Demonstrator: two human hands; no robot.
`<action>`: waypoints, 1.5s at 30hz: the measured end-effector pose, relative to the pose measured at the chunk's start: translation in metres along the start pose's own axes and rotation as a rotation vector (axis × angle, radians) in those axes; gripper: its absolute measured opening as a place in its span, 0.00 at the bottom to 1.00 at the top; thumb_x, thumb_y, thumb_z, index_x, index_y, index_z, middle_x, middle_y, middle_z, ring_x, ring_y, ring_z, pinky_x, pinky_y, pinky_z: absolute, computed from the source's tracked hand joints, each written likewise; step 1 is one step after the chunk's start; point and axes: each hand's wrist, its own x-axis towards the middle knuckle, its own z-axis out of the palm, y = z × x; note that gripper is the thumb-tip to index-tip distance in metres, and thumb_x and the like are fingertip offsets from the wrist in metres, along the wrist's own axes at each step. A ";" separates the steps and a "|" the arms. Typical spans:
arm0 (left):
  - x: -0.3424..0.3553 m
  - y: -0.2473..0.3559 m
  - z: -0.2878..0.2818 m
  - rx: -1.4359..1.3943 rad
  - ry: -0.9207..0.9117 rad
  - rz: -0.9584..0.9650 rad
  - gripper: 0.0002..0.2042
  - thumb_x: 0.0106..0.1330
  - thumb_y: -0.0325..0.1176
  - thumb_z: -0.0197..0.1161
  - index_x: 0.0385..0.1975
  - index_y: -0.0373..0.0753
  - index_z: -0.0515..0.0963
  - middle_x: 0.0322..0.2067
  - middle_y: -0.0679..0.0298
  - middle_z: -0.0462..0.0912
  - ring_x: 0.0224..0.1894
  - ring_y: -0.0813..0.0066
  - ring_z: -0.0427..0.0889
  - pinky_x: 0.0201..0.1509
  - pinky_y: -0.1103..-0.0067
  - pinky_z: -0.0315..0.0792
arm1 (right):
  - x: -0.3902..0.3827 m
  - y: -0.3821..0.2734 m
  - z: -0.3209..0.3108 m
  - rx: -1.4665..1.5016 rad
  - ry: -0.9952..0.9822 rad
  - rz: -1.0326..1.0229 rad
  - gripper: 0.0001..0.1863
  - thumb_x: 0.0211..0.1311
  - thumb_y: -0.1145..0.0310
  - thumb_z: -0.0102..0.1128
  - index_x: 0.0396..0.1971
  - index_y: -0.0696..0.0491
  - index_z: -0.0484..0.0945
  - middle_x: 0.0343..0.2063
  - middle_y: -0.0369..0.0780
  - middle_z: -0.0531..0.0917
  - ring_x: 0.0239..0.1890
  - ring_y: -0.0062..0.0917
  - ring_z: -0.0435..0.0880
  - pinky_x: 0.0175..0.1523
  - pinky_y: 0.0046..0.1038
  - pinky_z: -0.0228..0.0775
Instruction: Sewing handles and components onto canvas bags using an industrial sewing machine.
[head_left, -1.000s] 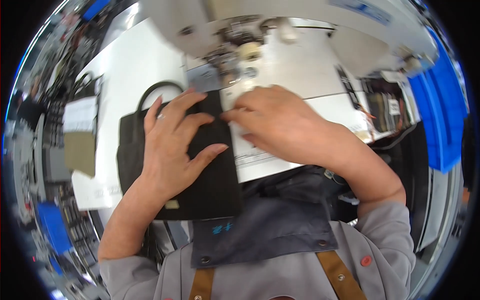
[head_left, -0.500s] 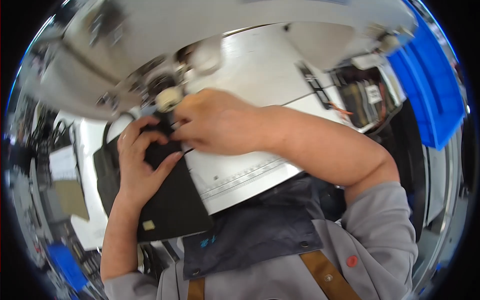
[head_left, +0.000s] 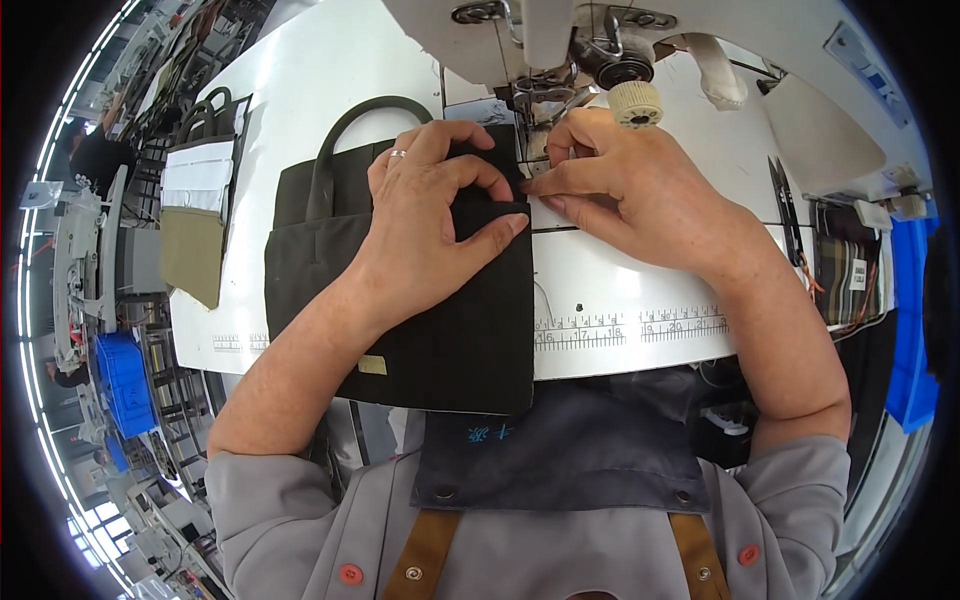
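My left hand (head_left: 430,200) rests on a dark fabric bag (head_left: 445,340) with a looped handle (head_left: 340,135), its fingers curled round a folded flap at the bag's right part. My right hand (head_left: 635,185) is closed at the bag's upper right edge, just below the sewing machine's needle and foot (head_left: 540,105), its fingertips partly hiding what they pinch. The machine head carries a cream knurled knob (head_left: 634,103) above my right hand. A small pale patch (head_left: 372,365) lies on the bag's lower part.
A white worktable (head_left: 250,100) with a printed ruler bears stacked bag pieces (head_left: 188,250) at left, black scissors (head_left: 785,200) and a striped fabric bundle (head_left: 835,270) at right. Blue bins (head_left: 905,320) (head_left: 125,385) stand beyond both sides. Other people (head_left: 100,160) appear at far left.
The camera view has swung and steadied. My right hand's fingers have drawn in to the bag's edge by the machine; my left hand stays on the bag.
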 end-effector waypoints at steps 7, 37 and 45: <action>0.000 -0.010 0.004 -0.128 0.010 0.038 0.07 0.57 0.34 0.76 0.31 0.40 0.85 0.59 0.61 0.78 0.63 0.61 0.73 0.69 0.64 0.62 | 0.001 0.000 0.000 -0.005 -0.009 0.001 0.07 0.58 0.69 0.70 0.36 0.51 0.88 0.36 0.40 0.84 0.40 0.40 0.83 0.45 0.42 0.76; 0.006 -0.008 0.020 -0.090 0.148 -0.023 0.07 0.57 0.33 0.70 0.32 0.41 0.81 0.55 0.63 0.78 0.60 0.59 0.75 0.67 0.59 0.60 | -0.003 -0.010 0.005 -0.178 0.022 -0.137 0.07 0.54 0.72 0.69 0.34 0.50 0.87 0.33 0.35 0.80 0.35 0.32 0.82 0.40 0.36 0.73; -0.018 -0.004 -0.016 0.281 -0.035 0.355 0.18 0.62 0.41 0.73 0.50 0.43 0.84 0.65 0.59 0.77 0.67 0.55 0.76 0.70 0.52 0.66 | -0.001 -0.013 0.006 -0.232 0.041 -0.115 0.10 0.53 0.73 0.70 0.37 0.49 0.87 0.33 0.35 0.79 0.34 0.30 0.82 0.39 0.34 0.73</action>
